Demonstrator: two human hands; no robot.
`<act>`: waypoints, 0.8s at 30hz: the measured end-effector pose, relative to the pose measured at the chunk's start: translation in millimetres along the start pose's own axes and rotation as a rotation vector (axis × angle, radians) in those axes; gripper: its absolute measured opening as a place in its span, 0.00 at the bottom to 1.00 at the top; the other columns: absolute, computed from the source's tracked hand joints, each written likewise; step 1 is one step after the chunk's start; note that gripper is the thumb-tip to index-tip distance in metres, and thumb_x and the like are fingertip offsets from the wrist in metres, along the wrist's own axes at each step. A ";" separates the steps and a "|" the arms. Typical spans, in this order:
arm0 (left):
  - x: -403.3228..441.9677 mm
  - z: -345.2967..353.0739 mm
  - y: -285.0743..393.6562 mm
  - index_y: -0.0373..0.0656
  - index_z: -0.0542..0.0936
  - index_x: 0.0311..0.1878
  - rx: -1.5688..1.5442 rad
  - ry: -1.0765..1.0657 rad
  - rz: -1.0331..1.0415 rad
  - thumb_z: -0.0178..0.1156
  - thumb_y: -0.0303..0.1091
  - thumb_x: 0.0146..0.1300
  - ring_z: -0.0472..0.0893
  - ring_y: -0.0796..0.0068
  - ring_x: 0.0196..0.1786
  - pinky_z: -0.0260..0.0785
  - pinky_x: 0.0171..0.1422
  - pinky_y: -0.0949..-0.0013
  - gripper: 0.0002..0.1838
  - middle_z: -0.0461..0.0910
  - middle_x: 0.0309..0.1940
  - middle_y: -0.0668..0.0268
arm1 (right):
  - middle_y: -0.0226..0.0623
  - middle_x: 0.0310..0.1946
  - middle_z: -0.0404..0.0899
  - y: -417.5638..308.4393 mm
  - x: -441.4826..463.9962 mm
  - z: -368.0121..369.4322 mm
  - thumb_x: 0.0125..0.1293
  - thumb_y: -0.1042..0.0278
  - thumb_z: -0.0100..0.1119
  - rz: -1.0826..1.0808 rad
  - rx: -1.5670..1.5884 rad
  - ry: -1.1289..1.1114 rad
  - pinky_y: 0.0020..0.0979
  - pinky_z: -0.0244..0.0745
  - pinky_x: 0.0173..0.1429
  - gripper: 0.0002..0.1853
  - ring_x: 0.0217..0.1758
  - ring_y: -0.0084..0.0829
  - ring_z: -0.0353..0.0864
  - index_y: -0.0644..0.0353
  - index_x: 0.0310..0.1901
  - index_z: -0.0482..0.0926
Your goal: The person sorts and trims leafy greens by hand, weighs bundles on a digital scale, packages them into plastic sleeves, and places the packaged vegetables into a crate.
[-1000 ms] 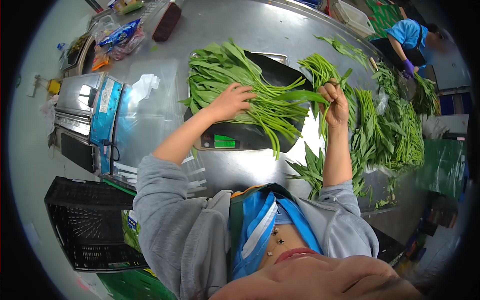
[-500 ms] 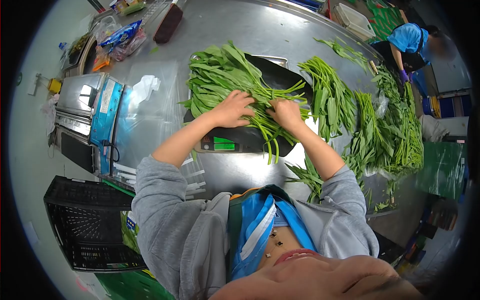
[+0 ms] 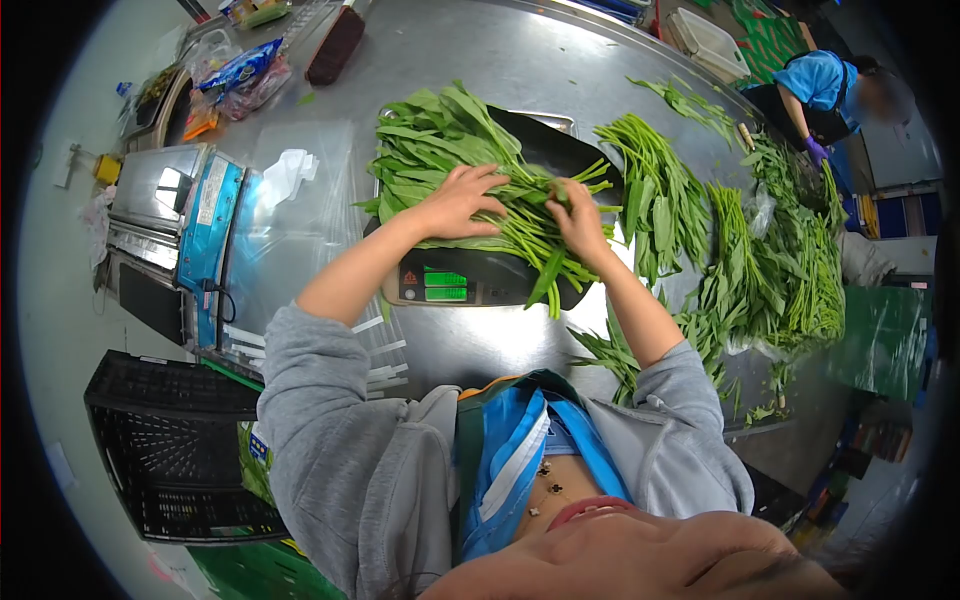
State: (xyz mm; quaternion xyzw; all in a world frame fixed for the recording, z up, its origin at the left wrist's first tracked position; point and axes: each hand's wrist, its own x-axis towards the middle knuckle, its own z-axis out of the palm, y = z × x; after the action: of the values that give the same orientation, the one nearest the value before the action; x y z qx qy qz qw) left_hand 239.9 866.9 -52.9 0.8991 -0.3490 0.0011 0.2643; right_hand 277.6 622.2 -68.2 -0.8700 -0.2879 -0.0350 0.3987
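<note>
A bunch of water spinach (image 3: 430, 160) lies on a black tray (image 3: 545, 140) on top of a digital scale (image 3: 475, 292) with a lit green display. Its leaves point left and its cut stems right. My left hand (image 3: 462, 205) rests on the middle of the bunch, fingers spread over leaves and stems. At the stem end, my right hand (image 3: 580, 220) is closed with thumb and fingers on some water spinach stems. One long leaf hangs below it over the tray's near edge.
More water spinach (image 3: 655, 195) lies in bunches to the right. Plastic bags (image 3: 300, 220) and a blue-sided machine (image 3: 210, 225) are on the left. A black crate (image 3: 175, 445) stands lower left. A co-worker (image 3: 815, 85) with a purple glove bends over greens at far right.
My right hand has shifted slightly, its fingers now pinched higher on the stems. A leaf now hangs below it. The co-worker's gloved hand has moved a little.
</note>
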 end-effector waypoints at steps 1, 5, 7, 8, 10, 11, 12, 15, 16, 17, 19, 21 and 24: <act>-2.6 1.3 -1.8 0.53 0.80 0.43 -0.008 -0.023 0.002 0.63 0.44 0.50 0.54 0.55 0.67 0.45 0.67 0.51 0.16 0.63 0.62 0.60 | 0.40 0.33 0.74 4.8 -2.2 -4.6 0.57 0.72 0.57 0.091 0.119 0.012 0.33 0.69 0.42 0.06 0.36 0.38 0.75 0.61 0.35 0.72; -7.5 8.1 -3.9 0.54 0.79 0.44 -0.034 -0.045 -0.044 0.62 0.43 0.50 0.52 0.56 0.69 0.43 0.69 0.51 0.16 0.60 0.64 0.61 | 0.33 0.26 0.72 27.3 -13.2 -8.6 0.64 0.72 0.49 0.186 0.490 -0.216 0.28 0.69 0.42 0.07 0.34 0.24 0.72 0.62 0.42 0.67; -8.0 8.9 -5.0 0.55 0.79 0.44 -0.054 -0.070 -0.049 0.62 0.42 0.51 0.51 0.57 0.69 0.43 0.69 0.51 0.15 0.59 0.65 0.62 | 0.31 0.27 0.71 31.6 -18.3 -13.7 0.65 0.73 0.47 0.299 0.668 -0.213 0.24 0.68 0.37 0.08 0.32 0.22 0.71 0.60 0.45 0.65; -8.4 9.9 -5.2 0.55 0.79 0.44 -0.055 -0.073 -0.049 0.62 0.42 0.51 0.51 0.57 0.69 0.43 0.69 0.51 0.15 0.59 0.65 0.62 | 0.30 0.27 0.71 35.2 -18.1 -23.7 0.65 0.73 0.46 0.397 0.869 -0.121 0.22 0.67 0.35 0.08 0.31 0.21 0.70 0.59 0.45 0.65; -9.4 11.0 -6.3 0.55 0.79 0.44 -0.041 -0.072 -0.054 0.62 0.42 0.51 0.51 0.57 0.70 0.42 0.69 0.51 0.15 0.58 0.65 0.62 | 0.27 0.26 0.68 25.9 -11.4 -49.7 0.66 0.72 0.46 0.582 0.996 0.083 0.20 0.64 0.31 0.07 0.28 0.19 0.68 0.57 0.44 0.66; -9.7 10.7 -6.9 0.55 0.79 0.44 -0.041 -0.073 -0.053 0.62 0.42 0.51 0.51 0.57 0.70 0.42 0.69 0.51 0.15 0.58 0.65 0.62 | 0.26 0.25 0.67 15.8 -6.9 -66.1 0.66 0.71 0.46 0.670 0.921 0.195 0.19 0.63 0.29 0.06 0.28 0.18 0.67 0.56 0.44 0.66; -9.8 11.3 -6.9 0.55 0.79 0.45 -0.039 -0.069 -0.054 0.62 0.42 0.51 0.51 0.57 0.70 0.42 0.69 0.51 0.15 0.58 0.65 0.62 | 0.26 0.25 0.67 24.1 -7.1 -84.1 0.66 0.70 0.46 0.516 1.074 0.218 0.20 0.62 0.29 0.05 0.28 0.18 0.67 0.55 0.43 0.66; -8.9 9.8 -4.9 0.56 0.79 0.45 -0.025 -0.075 -0.050 0.63 0.42 0.50 0.51 0.57 0.69 0.42 0.69 0.51 0.16 0.58 0.65 0.62 | 0.27 0.27 0.68 27.5 -5.0 -115.7 0.66 0.67 0.48 0.259 1.201 0.250 0.20 0.59 0.29 0.05 0.28 0.17 0.65 0.55 0.41 0.66; -7.2 7.9 -3.8 0.57 0.79 0.46 -0.010 -0.083 -0.048 0.63 0.42 0.50 0.51 0.57 0.69 0.42 0.69 0.50 0.17 0.59 0.65 0.62 | 0.27 0.28 0.68 20.3 -5.4 -115.9 0.66 0.67 0.48 0.334 1.000 0.242 0.20 0.60 0.30 0.05 0.28 0.17 0.65 0.55 0.41 0.66; -4.5 4.7 0.3 0.57 0.79 0.46 -0.012 -0.083 -0.042 0.63 0.42 0.50 0.51 0.57 0.69 0.42 0.69 0.50 0.17 0.59 0.65 0.62 | 0.27 0.29 0.69 12.6 -5.3 -113.9 0.66 0.67 0.49 0.405 0.796 0.232 0.20 0.61 0.32 0.06 0.29 0.17 0.66 0.55 0.42 0.66; 0.2 -0.2 10.1 0.57 0.77 0.48 -0.020 -0.042 -0.042 0.64 0.44 0.49 0.53 0.57 0.69 0.43 0.68 0.48 0.21 0.61 0.63 0.62 | 0.27 0.30 0.72 22.1 -7.7 -104.3 0.62 0.68 0.56 0.350 0.567 0.224 0.20 0.66 0.37 0.10 0.34 0.17 0.70 0.58 0.43 0.70; 4.8 8.0 17.4 0.56 0.77 0.50 0.007 -0.055 -0.050 0.64 0.45 0.49 0.53 0.57 0.69 0.42 0.68 0.47 0.22 0.61 0.63 0.61 | 0.28 0.30 0.75 -10.8 -2.6 -101.0 0.59 0.69 0.59 0.306 0.400 0.076 0.22 0.68 0.38 0.09 0.36 0.18 0.72 0.60 0.39 0.73; 11.2 19.9 27.0 0.54 0.75 0.51 0.076 -0.082 -0.067 0.63 0.48 0.48 0.52 0.57 0.68 0.41 0.68 0.46 0.25 0.61 0.62 0.61 | 0.34 0.33 0.78 -20.7 6.7 -76.5 0.55 0.67 0.61 0.076 -0.013 -0.243 0.31 0.72 0.39 0.09 0.36 0.31 0.78 0.60 0.36 0.77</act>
State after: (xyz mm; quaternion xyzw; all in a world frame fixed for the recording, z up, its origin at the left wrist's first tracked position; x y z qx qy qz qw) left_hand 227.8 833.8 -55.2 0.9190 -0.3289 -0.0313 0.2152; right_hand 285.1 581.5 -0.3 -0.8808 -0.3005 0.0840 0.3562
